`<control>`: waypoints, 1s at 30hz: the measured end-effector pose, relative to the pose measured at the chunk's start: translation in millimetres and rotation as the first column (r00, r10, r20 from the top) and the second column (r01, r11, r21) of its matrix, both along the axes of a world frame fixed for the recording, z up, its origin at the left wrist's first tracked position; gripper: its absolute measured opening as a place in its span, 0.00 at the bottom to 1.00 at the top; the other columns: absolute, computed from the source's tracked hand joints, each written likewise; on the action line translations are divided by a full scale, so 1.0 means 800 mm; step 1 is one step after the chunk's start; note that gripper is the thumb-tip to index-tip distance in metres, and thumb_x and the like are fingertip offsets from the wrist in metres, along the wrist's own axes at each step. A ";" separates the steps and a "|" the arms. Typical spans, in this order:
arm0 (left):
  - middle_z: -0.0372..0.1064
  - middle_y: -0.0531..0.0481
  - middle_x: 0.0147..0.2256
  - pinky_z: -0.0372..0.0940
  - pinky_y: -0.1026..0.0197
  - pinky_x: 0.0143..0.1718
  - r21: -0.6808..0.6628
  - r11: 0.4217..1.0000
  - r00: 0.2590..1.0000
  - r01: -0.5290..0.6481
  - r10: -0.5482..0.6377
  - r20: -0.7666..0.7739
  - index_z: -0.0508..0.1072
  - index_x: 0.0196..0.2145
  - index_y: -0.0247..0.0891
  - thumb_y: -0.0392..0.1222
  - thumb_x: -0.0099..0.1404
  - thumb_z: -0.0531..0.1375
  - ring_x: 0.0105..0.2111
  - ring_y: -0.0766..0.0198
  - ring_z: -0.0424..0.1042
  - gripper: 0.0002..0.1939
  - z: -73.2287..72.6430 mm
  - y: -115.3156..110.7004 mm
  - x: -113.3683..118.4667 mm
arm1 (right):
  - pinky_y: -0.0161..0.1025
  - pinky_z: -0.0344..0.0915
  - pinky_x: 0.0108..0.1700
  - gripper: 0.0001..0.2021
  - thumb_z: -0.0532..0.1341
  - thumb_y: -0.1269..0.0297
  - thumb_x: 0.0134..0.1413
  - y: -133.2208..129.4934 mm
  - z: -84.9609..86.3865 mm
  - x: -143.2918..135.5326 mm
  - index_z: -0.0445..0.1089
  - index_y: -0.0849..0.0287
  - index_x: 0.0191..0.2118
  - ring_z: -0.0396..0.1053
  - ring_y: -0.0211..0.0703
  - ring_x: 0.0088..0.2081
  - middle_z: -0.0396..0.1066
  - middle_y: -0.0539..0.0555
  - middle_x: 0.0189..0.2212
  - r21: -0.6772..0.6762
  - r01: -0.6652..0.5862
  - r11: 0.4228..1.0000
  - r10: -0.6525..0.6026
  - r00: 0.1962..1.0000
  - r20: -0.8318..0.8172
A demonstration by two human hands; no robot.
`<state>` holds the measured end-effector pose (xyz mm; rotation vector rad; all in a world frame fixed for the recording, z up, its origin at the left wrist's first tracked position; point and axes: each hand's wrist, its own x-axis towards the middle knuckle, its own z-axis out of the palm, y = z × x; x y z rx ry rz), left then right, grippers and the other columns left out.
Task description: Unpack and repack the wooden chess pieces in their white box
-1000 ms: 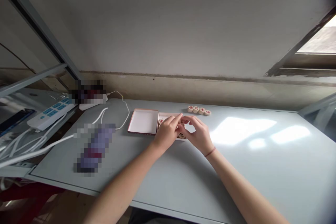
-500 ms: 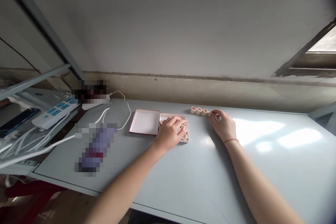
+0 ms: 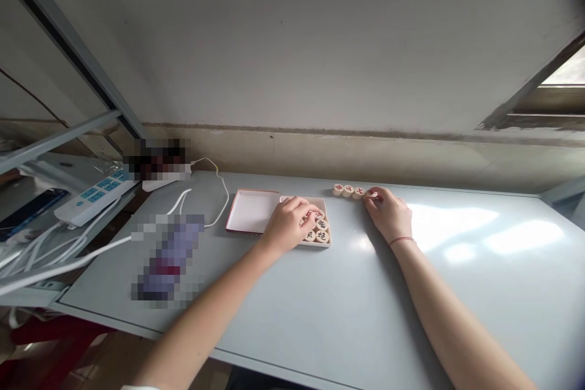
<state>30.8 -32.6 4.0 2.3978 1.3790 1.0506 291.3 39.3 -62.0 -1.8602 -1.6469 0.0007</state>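
Note:
A shallow box (image 3: 329, 219) holds several round wooden pieces (image 3: 322, 236) marked with dark characters, and one near its top shows red. My left hand (image 3: 290, 222) is over the box, fingers curled down at the pieces and hiding some of them; what its fingertips hold is hidden. On the desk behind and to the right stands a row of round pieces (image 3: 348, 190) with red characters. At the row's right end my right hand (image 3: 387, 210) has its thumb and fingers closed on a similar piece (image 3: 372, 194), mostly covered by the fingers.
An open box lid (image 3: 251, 212) lies left of the box on the grey desk (image 3: 283, 311). Further left are a blurred purple object (image 3: 171, 256), white cables and a power strip (image 3: 94, 195). A wall runs behind the desk.
My left hand has shifted slightly left, uncovering more dark-marked pieces in the box. My right hand has turned a little at the row's end, and the piece at its fingers shows more clearly.

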 end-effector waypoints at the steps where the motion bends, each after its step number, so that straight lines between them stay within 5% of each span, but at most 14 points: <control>1: 0.72 0.50 0.35 0.66 0.58 0.44 0.003 1.000 1.000 -0.011 0.011 -0.008 0.75 0.37 0.40 0.36 0.65 0.54 0.37 0.62 0.71 0.10 -0.001 0.002 -0.007 | 0.41 0.57 0.34 0.14 0.55 0.58 0.47 0.001 0.001 0.000 0.71 0.53 0.40 0.66 0.49 0.34 0.74 0.54 0.32 -0.012 0.010 1.000 -0.010 1.000 -0.003; 10: 0.72 0.49 0.36 0.66 0.59 0.44 -0.027 0.991 0.991 -0.129 0.130 0.041 0.74 0.37 0.39 0.33 0.64 0.55 0.41 0.61 0.71 0.09 -0.006 0.004 -0.051 | 0.42 0.56 0.35 0.13 0.56 0.57 0.45 0.004 0.004 -0.005 0.69 0.53 0.37 0.65 0.50 0.36 0.72 0.54 0.32 -0.036 0.053 0.998 -0.053 0.999 -0.005; 30: 0.73 0.50 0.34 0.67 0.59 0.42 -0.030 0.990 0.990 -0.136 0.135 -0.031 0.74 0.36 0.40 0.35 0.64 0.55 0.36 0.62 0.72 0.08 -0.015 0.005 -0.050 | 0.48 0.57 0.41 0.23 0.57 0.50 0.42 -0.001 0.006 -0.010 0.65 0.53 0.46 0.65 0.56 0.43 0.72 0.55 0.38 -0.045 0.027 0.999 -0.027 1.000 -0.007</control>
